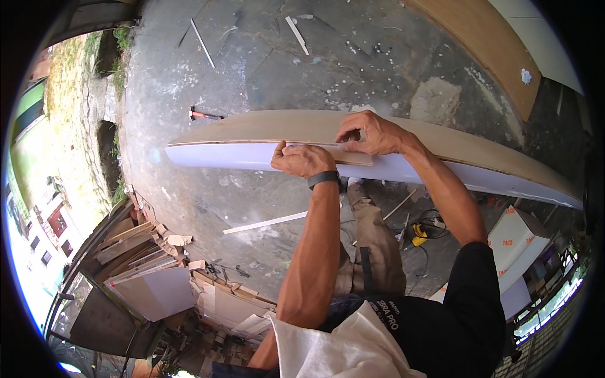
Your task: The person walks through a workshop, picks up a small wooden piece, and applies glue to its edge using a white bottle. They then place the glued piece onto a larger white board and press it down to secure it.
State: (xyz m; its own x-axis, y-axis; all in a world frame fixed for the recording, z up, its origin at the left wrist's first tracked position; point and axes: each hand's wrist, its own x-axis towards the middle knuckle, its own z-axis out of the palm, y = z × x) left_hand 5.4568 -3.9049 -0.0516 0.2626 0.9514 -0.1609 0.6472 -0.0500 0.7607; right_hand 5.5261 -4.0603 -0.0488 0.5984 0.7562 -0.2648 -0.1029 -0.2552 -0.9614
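Observation:
A long board (252,126) with a tan wooden upper face lies across in front of me, its near side a pale lilac-white sheet (214,155). A short, thin wooden strip (356,160) lies along the near edge between my hands. My left hand (304,160), with a dark band at the wrist, is closed over the strip's left end, fingers curled at the board's edge. My right hand (373,133) bends over the top of the edge, thumb and fingertips pinched together just above the strip. Whatever sits between those fingertips is too small to make out.
A hammer (205,115) with an orange-red handle lies beyond the board. Thin white strips (265,223) are scattered on the grey concrete floor. A yellow-and-black power tool (420,235) with a cord rests near my feet. Wood offcuts (129,242) are piled at lower left; a brown panel (485,44) lies far right.

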